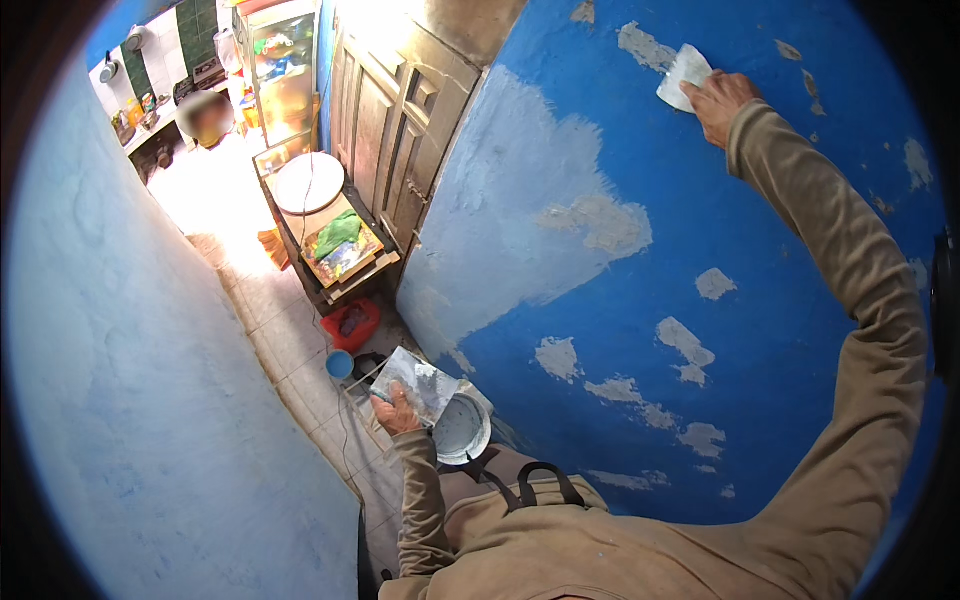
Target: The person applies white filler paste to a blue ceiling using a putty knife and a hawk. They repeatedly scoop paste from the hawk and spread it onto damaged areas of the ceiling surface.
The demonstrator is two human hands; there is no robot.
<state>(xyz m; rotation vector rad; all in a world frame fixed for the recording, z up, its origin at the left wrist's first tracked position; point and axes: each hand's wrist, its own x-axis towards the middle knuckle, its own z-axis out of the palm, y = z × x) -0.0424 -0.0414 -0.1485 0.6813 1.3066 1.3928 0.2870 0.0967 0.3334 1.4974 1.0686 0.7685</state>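
Note:
My right hand [724,104] is raised to the upper right, fingers closed round a white flat putty spreader [687,78]. Its blade lies against the blue wall [620,120], beside a grey filler patch [645,47]. Several more grey patches dot this wall, and a broad pale blue area [500,190] covers its left part. Low in the middle, my left hand [398,410] grips a flat, pale rectangular plate [425,388] smeared with grey putty. Just below and right of that plate is a round bucket [463,430] with grey material inside.
A pale wall [150,350] runs close along the left. Ahead stand a low table [345,290] with a white round lid [309,183] and green cloth [338,232], a wooden door [400,110], a red bag [351,324] and a blue cup [340,364]. Another person [207,120] is far off.

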